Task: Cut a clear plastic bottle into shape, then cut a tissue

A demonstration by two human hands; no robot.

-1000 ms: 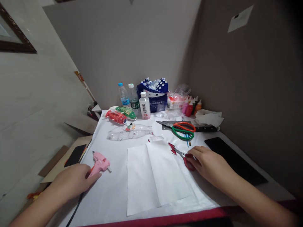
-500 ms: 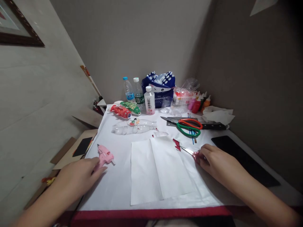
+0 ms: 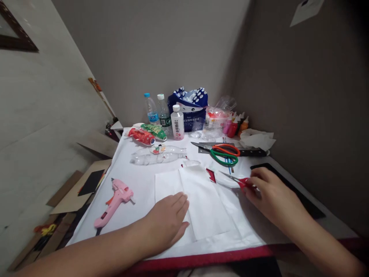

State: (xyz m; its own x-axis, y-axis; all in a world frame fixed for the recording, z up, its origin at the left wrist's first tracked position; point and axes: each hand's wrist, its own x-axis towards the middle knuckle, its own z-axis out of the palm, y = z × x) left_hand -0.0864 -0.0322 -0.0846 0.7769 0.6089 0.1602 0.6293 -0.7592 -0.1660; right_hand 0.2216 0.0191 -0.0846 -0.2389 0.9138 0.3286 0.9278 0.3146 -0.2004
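My left hand (image 3: 170,219) lies on the white paper sheet (image 3: 206,207), its fingers stretched out and flat. In my right hand (image 3: 266,188) is a small pair of red-handled scissors (image 3: 243,182), held by the handles with the blades pointing left. A small dark red piece (image 3: 211,176) lies near the blade tips, at the sheet's far right corner. The pink glue gun (image 3: 117,201) rests on the table left of my left hand. Beyond the paper lies a clear plastic bottle (image 3: 161,156) on its side.
Large scissors (image 3: 223,153) with orange and green handles lie across a black-handled knife (image 3: 253,152). Several bottles stand at the back beside a blue bag (image 3: 190,115). Red and green painted bottles (image 3: 141,136) lie at the left. A black board (image 3: 300,192) lies right.
My left hand has left the glue gun and moved right onto the paper. My right hand has lifted the small scissors, their blades now away from the dark red piece. The view has shifted slightly.
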